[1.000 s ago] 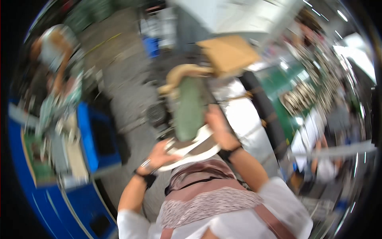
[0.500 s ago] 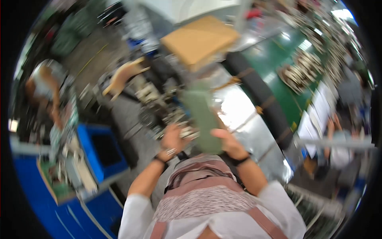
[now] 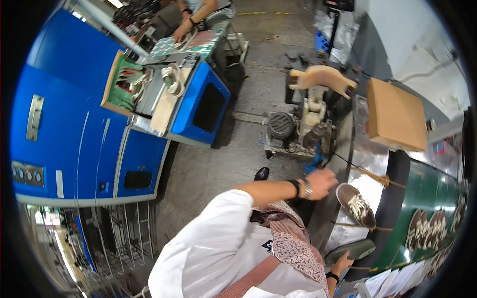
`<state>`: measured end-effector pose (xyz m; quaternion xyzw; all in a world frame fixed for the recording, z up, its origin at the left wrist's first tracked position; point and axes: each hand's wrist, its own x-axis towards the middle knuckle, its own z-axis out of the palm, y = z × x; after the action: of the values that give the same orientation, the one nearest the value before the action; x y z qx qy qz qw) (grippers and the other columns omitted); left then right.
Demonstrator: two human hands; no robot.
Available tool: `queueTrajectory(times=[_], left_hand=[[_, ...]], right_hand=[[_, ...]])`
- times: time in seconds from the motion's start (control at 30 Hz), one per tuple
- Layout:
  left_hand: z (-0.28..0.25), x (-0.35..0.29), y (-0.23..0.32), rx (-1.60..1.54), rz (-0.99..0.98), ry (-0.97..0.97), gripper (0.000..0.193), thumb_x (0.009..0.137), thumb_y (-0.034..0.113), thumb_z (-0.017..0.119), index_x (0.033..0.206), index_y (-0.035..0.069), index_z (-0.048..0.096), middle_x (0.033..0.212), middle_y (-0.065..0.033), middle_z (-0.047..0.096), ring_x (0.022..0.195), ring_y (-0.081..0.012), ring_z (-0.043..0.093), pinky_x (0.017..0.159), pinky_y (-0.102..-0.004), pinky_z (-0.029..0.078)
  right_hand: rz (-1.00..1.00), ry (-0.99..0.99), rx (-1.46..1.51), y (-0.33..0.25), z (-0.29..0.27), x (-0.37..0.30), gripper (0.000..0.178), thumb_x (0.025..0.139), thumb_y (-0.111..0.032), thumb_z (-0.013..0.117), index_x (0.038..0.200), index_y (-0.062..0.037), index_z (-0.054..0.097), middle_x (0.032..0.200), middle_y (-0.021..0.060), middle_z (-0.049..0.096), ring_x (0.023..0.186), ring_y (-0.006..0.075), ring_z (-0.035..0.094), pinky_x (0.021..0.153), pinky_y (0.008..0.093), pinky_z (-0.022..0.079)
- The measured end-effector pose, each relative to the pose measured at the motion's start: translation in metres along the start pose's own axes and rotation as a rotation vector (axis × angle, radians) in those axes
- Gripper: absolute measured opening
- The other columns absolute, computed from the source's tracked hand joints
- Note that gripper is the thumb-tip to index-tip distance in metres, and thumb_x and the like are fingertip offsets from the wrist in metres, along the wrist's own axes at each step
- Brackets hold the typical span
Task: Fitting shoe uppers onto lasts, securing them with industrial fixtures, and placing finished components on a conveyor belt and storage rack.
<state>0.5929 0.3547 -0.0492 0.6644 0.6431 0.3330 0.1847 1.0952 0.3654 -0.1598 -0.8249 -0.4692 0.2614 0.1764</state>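
My right hand (image 3: 343, 261) grips the near edge of a smooth olive-green shoe last (image 3: 358, 251) beside the metal surface at the lower right. My left hand (image 3: 322, 184) is held out to the right, just left of a brown shoe (image 3: 358, 203) with pale laces. It does not seem to touch the shoe. The back of that hand faces up and its fingers are blurred and partly hidden, so their closure is unclear. The brown shoe lies on the shiny metal strip (image 3: 348, 233).
A machine with a motor (image 3: 281, 125) and a curved tan pad (image 3: 325, 78) stands ahead. A cardboard box (image 3: 396, 114) sits on the metal surface. More brown shoes (image 3: 427, 228) stand on the green belt (image 3: 397, 201). Blue cabinets (image 3: 64, 119) are left; a co-worker's hands (image 3: 185, 30) handle a shoe beyond.
My view has swung to the left. My hands have moved apart: the right has carried the green last to the lower right, while the left has come near the brown shoe.
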Motion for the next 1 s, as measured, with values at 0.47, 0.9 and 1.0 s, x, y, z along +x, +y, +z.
queueTrajectory(times=[0.47,0.9,1.0], left_hand=[[-0.526,-0.240,-0.370,0.547,-1.629,0.958,0.098,0.071,0.048,0.086,0.141,-0.004,0.039,0.147,-0.0246,0.045,0.136,-0.0395,0.046,0.107,-0.0530,0.046],[-0.543,-0.286,-0.446,0.131,-1.608,0.839,0.064,0.067,0.044,0.084,0.110,-0.001,0.070,0.111,-0.0238,0.073,0.106,-0.0385,0.071,0.090,-0.0422,0.057],[-0.472,-0.307,-0.411,0.077,-1.350,0.777,0.053,0.066,0.039,0.082,0.102,0.002,0.073,0.100,-0.0211,0.075,0.093,-0.0364,0.074,0.082,-0.0426,0.058]], right_hand=[[-0.200,-0.112,-0.722,-0.094,0.099,-0.077,0.065,0.085,-0.034,0.075,0.129,0.0091,0.055,0.119,0.0242,0.065,0.104,0.0393,0.062,0.091,0.0461,0.050],[-0.254,-0.519,-0.675,-0.084,0.126,-0.154,0.072,0.088,-0.039,0.074,0.139,0.0060,0.050,0.133,0.0279,0.060,0.119,0.0412,0.058,0.099,0.0465,0.046],[-0.116,-0.571,-0.415,-0.169,0.149,-0.173,0.066,0.088,-0.025,0.072,0.143,0.0015,0.046,0.130,0.0211,0.061,0.106,0.0318,0.063,0.085,0.0412,0.054]])
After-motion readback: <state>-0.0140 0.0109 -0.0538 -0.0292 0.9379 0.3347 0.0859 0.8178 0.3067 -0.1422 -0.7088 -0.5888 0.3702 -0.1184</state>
